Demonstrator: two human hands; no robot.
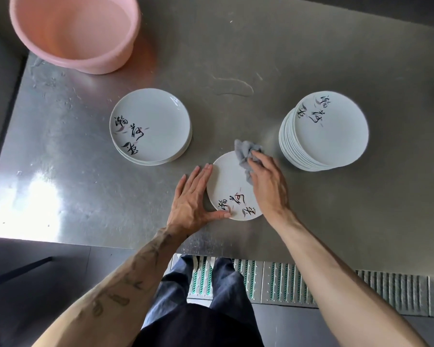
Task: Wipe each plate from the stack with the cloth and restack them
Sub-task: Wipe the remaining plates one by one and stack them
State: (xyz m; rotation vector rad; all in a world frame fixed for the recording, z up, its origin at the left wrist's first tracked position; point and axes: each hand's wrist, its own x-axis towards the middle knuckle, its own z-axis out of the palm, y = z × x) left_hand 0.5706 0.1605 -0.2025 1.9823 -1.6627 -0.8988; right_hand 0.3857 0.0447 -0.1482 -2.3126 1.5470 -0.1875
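**Item: plate in hand.** One white plate [227,179] with brush calligraphy lies flat on the steel table [311,58], near its front edge, between both hands. It is round and so has no long axis. Its inscription sits at its 6 o'clock rim, the line of characters running roughly from 8 to 4 o'clock.

**Left hand** [192,199]: fingers straight and together, laid against the plate's 9 o'clock rim, with the thumb along the 7 o'clock edge. It braces the plate and does not grip it.

**Right hand** [268,189]: fingers bent over a bunched grey cloth [246,151], pressing it on the plate's 1 o'clock rim. The cloth's length runs roughly from 12 to 5 o'clock and overhangs the rim.

**Tall stack** [331,131]: at 2 o'clock from the plate, just beyond the right hand. Probably the unwiped supply.

**Short stack** [150,126]: at 10 o'clock, apart from the plate and nearer the left hand. Probably the finished pile, so the plate's next trip likely goes up and left.

**Pink basin** [75,31]: far off at 11 o'clock.
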